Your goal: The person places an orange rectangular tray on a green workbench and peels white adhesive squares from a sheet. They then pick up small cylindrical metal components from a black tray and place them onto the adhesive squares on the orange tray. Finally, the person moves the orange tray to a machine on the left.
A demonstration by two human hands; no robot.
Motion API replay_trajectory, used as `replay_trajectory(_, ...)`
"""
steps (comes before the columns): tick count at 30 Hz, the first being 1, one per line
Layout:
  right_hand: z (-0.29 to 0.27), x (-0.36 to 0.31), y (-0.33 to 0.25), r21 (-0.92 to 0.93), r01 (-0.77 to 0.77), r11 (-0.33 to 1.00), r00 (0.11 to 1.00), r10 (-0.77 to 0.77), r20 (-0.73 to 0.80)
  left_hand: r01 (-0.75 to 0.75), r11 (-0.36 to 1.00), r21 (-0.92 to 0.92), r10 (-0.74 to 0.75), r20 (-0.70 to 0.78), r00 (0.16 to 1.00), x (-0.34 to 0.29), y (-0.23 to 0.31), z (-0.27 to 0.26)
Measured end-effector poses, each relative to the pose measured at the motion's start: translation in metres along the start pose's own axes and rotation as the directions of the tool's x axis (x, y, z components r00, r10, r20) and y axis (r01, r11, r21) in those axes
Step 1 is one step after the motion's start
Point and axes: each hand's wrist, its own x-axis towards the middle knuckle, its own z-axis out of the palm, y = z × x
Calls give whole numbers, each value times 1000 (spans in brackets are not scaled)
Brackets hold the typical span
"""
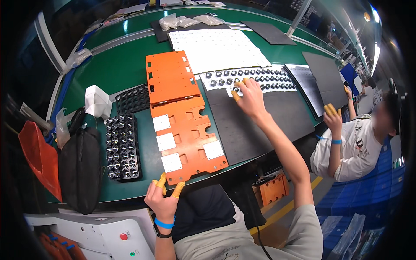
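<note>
My right hand (pixel 251 99), with yellow finger covers, reaches over a white sheet (pixel 213 86) holding rows of small round black parts. A round black part (pixel 236 89) sits between its thumb and forefinger, at the sheet's near edge. My left hand (pixel 161 200), also in yellow finger covers, is at the table's front edge with thumb and forefinger apart and nothing between them. Just beyond its fingertips lies the near end of an orange fixture (pixel 190 147). Several square white plates (pixel 166 142) lie on that fixture, and its orange lid (pixel 170 78) is folded back.
Left of the fixture stands a black tray (pixel 138 156) of round parts, with another black tray (pixel 125 100) behind it. A large white sheet (pixel 216 50) lies beyond. A dark mat (pixel 255 123) is under my right forearm. A co-worker (pixel 353 143) sits at the right.
</note>
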Motion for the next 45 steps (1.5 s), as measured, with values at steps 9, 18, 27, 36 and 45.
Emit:
replay_trajectory(9, -73, -19, -105, 240, -505, 829, 505, 58, 861, 1, 1000, 0, -1, -1, 1000, -1, -2, -1)
replay_trajectory(18, -59, -49, -89, 418, -819, 393, 425, -73, 902, 3, 1000, 14, -4, 11, 1000, 0, 0, -3)
replay_trajectory(27, -61, -46, -93, 353, -845, 401, 378, -19, 926, 31, 999, -5, -31, 21, 999, 0, 3, -3)
replay_trajectory(36, -52, -51, -88, 369, -854, 366, 367, -78, 927, 176, 984, -24, -172, 119, 978, 5, 14, -12)
replay_trajectory(45, -59, -49, -85, 395, -866, 306, 373, -130, 919, 271, 961, -53, -255, 206, 945, 9, 20, -16)
